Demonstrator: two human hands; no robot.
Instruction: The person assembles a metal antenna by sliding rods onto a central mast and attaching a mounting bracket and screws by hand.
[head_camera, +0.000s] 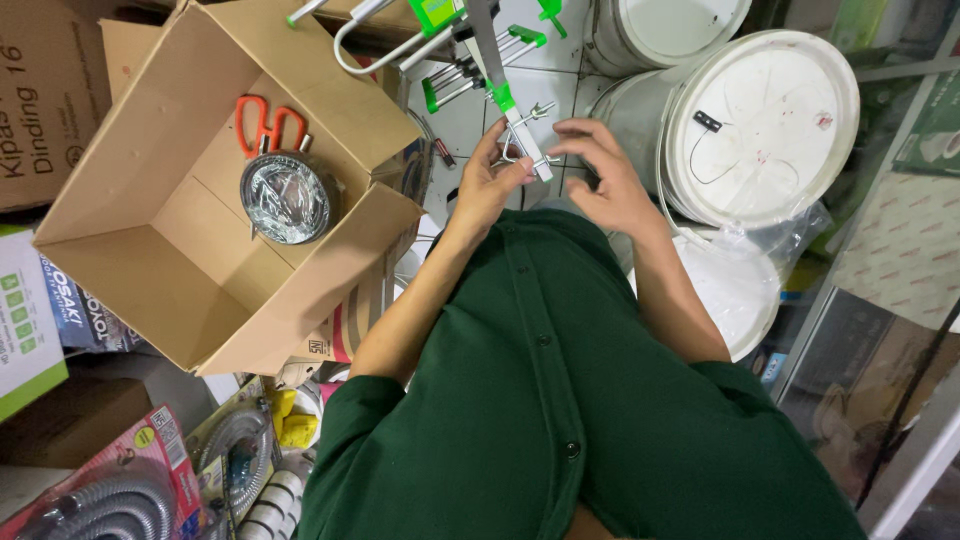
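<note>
A metal antenna-like frame (470, 45) with green plastic clips reaches in from the top, ending in a white bar with a small metal bracket (525, 135). My left hand (490, 180) pinches the lower end of that bar and bracket. My right hand (605, 170) hovers just right of it, fingers curled, its fingertips touching the bracket's end. Both forearms rise from my dark green buttoned shirt (560, 400).
An open cardboard box (150, 240) at left holds orange-handled scissors (268, 122) and a shiny round metal piece (287, 197). Large white lidded buckets (760, 130) stand at right. Packaged hoses (120, 490) and boxes lie at lower left. A glass cabinet (880, 360) is at right.
</note>
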